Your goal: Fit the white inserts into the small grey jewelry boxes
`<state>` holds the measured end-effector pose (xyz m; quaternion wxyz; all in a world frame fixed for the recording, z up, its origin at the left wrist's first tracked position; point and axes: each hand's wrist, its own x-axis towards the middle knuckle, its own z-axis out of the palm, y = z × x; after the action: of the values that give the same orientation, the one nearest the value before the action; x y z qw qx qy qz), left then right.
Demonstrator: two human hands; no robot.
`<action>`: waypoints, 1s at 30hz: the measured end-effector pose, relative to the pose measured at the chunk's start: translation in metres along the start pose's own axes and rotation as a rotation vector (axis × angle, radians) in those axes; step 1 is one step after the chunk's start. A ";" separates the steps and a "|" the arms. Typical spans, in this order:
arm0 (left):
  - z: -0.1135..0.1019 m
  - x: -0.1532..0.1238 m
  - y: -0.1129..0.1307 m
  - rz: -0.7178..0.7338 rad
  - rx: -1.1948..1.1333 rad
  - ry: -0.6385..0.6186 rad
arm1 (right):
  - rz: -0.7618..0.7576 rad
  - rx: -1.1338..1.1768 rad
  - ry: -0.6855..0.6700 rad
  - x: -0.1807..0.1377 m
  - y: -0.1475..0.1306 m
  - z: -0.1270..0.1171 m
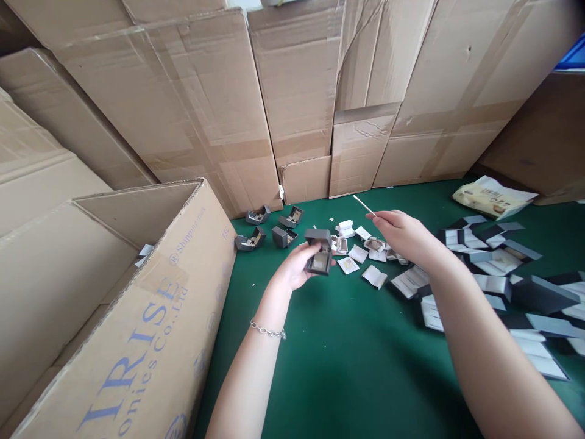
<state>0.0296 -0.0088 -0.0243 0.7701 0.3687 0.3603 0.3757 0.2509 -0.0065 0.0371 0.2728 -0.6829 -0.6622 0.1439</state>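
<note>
Held above the green table is a small dark grey hinged box [320, 261], its lid raised, with a pale insert inside. My left hand [296, 266], with a chain bracelet at the wrist, is closed around its left side. Farther right, my right hand [398, 230] pinches a thin cotton swab [364, 205] that points up and to the left, apart from the box. Small white paper pieces [358, 253] lie scattered on the table between and below the hands. Several similar open grey boxes [250, 239] stand left of my left hand.
An open cardboard carton [183, 292] stands at the left. Many grey-and-white opened packages [496, 259] spread over the right side. A cream-coloured packet [493, 196] lies at the back right. Stacked cardboard boxes [301, 91] wall off the far edge of the green table [347, 360].
</note>
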 end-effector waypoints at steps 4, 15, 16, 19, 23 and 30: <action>0.003 -0.004 0.015 0.094 -0.265 0.253 | -0.098 0.140 -0.207 -0.020 -0.010 -0.020; 0.007 -0.007 0.016 0.426 -0.012 0.309 | -0.378 -0.193 -0.207 -0.047 -0.049 0.016; 0.008 -0.008 0.016 0.420 0.015 0.306 | -0.381 -0.253 -0.170 -0.048 -0.052 0.022; 0.012 -0.011 0.017 0.389 0.066 0.279 | -0.434 -0.334 -0.108 -0.050 -0.059 0.036; 0.016 -0.014 0.019 0.390 0.094 0.245 | -0.510 -0.391 -0.123 -0.054 -0.063 0.042; 0.009 -0.005 0.014 0.449 0.061 0.343 | -0.399 -0.507 -0.217 -0.061 -0.072 0.032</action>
<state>0.0303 -0.0094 -0.0072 0.5840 0.3936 0.4058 0.5826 0.1688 -0.0621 0.0416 0.0450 -0.5666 -0.8227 -0.0097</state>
